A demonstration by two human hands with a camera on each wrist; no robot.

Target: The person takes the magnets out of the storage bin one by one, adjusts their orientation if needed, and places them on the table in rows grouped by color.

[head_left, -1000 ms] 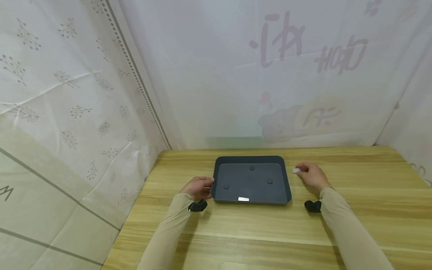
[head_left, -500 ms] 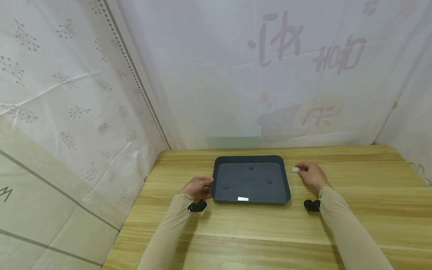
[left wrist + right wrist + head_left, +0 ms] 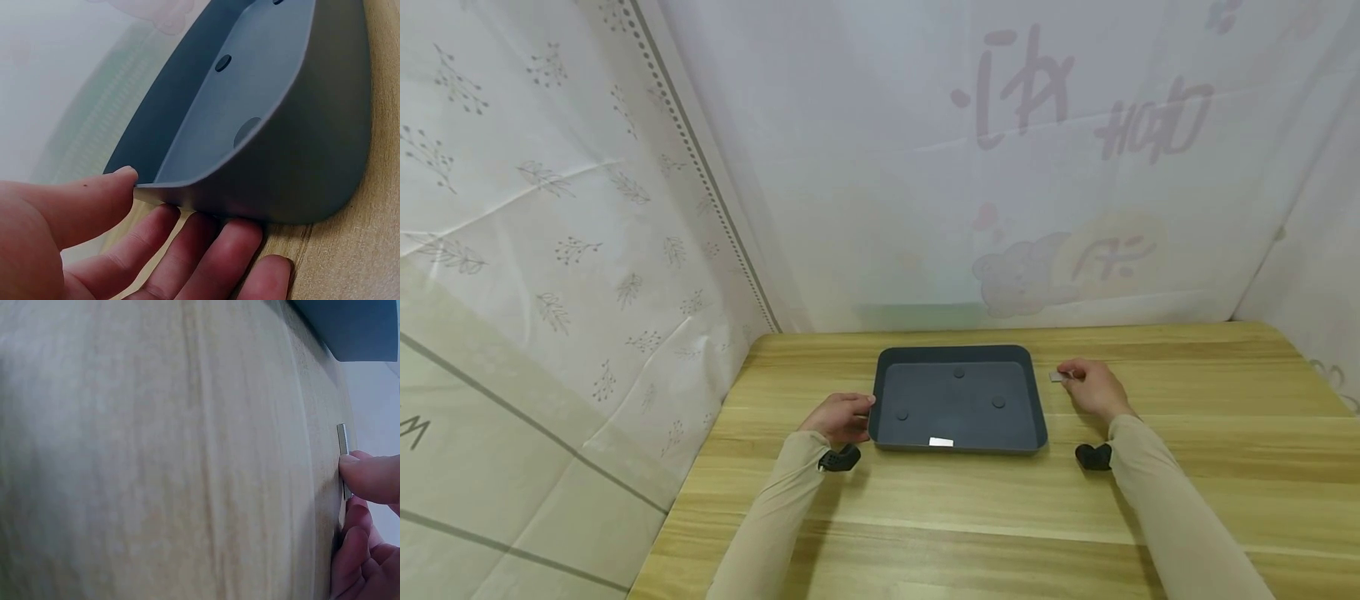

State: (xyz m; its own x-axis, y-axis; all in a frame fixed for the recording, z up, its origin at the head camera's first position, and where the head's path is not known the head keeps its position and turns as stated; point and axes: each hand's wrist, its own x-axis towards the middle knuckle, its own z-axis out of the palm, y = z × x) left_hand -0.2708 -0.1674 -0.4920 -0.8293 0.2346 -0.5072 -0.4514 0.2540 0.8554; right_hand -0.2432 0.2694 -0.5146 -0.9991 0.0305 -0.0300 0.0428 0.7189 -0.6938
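Holding a tray while pinching a metal strip

Sitting near the back middle of the wooden tabletop (image 3: 970, 517), the dark grey tray (image 3: 958, 442) is shallow and rectangular. Its floor carries three round moulded marks, and one small silvery piece (image 3: 941, 442) lies inside against the near wall.

Compared with the pictures from a second and half a second ago, almost nothing differs: tray, both hands and the strip keep the same places, with only a slight drift of the view.

At the tray's left near corner, the left hand (image 3: 841, 417) has its grip around the rim: in the left wrist view the thumb (image 3: 94, 200) lies on top of the corner edge while the other fingers (image 3: 206, 250) curl beneath the outer wall, against the tabletop. Just to the right of the tray and apart from it, the right hand (image 3: 1093, 387) rests on the wood, its grip pressed together on a thin metal strip (image 3: 1058, 377). The right wrist view shows the strip (image 3: 342, 440) standing on edge on the tabletop, a fingertip (image 3: 369, 475) on one face and further fingers behind it. A small black camera mount sits at each wrist, on beige sleeves.
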